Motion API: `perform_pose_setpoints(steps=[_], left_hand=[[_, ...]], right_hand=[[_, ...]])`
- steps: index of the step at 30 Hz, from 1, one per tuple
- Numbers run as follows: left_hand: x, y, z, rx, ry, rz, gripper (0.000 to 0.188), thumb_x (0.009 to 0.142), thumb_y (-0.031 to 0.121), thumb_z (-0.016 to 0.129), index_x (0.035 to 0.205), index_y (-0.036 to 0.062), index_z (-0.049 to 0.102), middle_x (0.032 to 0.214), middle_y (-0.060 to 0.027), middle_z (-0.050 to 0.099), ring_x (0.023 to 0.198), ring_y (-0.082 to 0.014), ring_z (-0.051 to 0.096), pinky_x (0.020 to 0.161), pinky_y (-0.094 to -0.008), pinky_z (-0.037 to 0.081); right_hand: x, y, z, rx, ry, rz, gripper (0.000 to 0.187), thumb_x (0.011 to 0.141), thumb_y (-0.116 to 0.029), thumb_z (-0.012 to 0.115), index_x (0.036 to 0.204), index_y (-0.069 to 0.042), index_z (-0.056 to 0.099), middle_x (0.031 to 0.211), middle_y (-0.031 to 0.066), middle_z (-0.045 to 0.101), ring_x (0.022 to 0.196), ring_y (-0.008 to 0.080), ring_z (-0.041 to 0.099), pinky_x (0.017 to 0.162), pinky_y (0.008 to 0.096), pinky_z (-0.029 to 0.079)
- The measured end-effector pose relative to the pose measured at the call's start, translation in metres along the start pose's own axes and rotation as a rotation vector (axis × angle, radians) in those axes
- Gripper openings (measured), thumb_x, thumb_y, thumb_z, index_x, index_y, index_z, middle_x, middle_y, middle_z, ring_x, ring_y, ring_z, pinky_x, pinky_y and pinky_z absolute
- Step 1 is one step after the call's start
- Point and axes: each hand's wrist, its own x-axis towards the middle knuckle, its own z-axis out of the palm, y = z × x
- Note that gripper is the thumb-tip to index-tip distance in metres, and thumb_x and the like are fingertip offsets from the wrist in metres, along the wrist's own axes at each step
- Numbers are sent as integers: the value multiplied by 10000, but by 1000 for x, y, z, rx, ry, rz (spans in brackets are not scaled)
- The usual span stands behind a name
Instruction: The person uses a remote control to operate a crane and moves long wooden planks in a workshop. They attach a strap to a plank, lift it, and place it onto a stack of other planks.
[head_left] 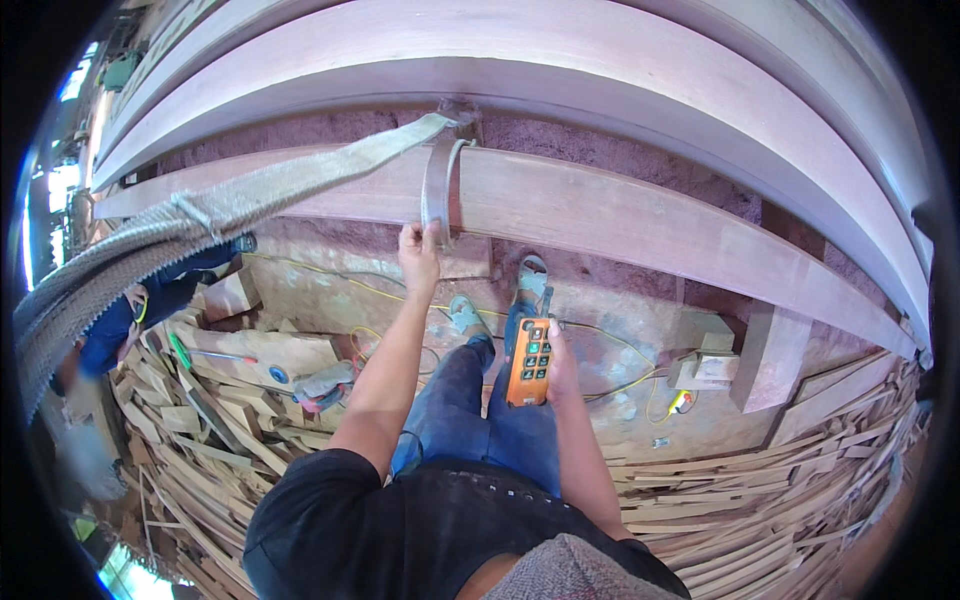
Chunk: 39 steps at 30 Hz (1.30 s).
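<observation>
A long wooden beam [600,210] runs across in front of me. A curved band [432,190], pale along its edges and brown in the middle, wraps over its near face. My left hand [420,262] reaches forward, its fingers closed on the band's lower end just below the beam. A thick, pale webbing sling [330,170] slants from the left to the beam's far side, beside the band; how the two join is hidden. In my right hand [562,370] is an orange remote control [530,362] with dark push buttons, held upright in front of my legs.
Larger beams [560,50] lie parallel beyond. Wooden blocks [770,355] support the near beam at the right. Yellow cable [610,340] crosses the floor around my feet. Offcuts [740,500] pile up behind me on both sides. Another person in blue [105,335] is at the left.
</observation>
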Motion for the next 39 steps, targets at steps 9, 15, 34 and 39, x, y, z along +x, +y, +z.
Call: perform_pose_setpoints(steps=[9, 15, 34, 39], left_hand=[[34, 29, 32, 829, 18, 768, 518, 1023, 297, 621, 1523, 171, 582, 1683, -83, 424, 1605, -359, 284, 1276, -654, 147], [57, 39, 48, 833, -91, 913, 501, 1004, 293, 625, 1484, 150, 606, 1615, -63, 522, 1551, -409, 383, 1238, -748, 143], [55, 40, 55, 819, -28, 836, 487, 988, 384, 643, 1442, 210, 614, 1572, 19, 551, 1465, -443, 427, 1263, -707, 179], [60, 30, 54, 877, -3, 834, 538, 1008, 426, 599, 1507, 225, 579, 1609, -6, 520, 1510, -425, 404, 1290, -652, 149]], right_hand=[[5, 15, -36, -77, -9, -91, 498, 1123, -488, 513, 1232, -22, 655, 972, 108, 755, 809, 226, 770, 736, 379, 652], [9, 26, -67, -47, 37, -90, 499, 1117, -495, 526, 1204, -24, 668, 947, 106, 756, 786, 215, 767, 706, 359, 645], [-25, 50, -85, -76, 21, -70, 485, 1113, -476, 548, 1247, -26, 674, 964, 99, 758, 786, 203, 766, 705, 366, 652], [-50, 85, -120, -267, 77, -17, 492, 1093, -492, 574, 1233, -33, 680, 954, 91, 749, 787, 213, 765, 716, 378, 654]])
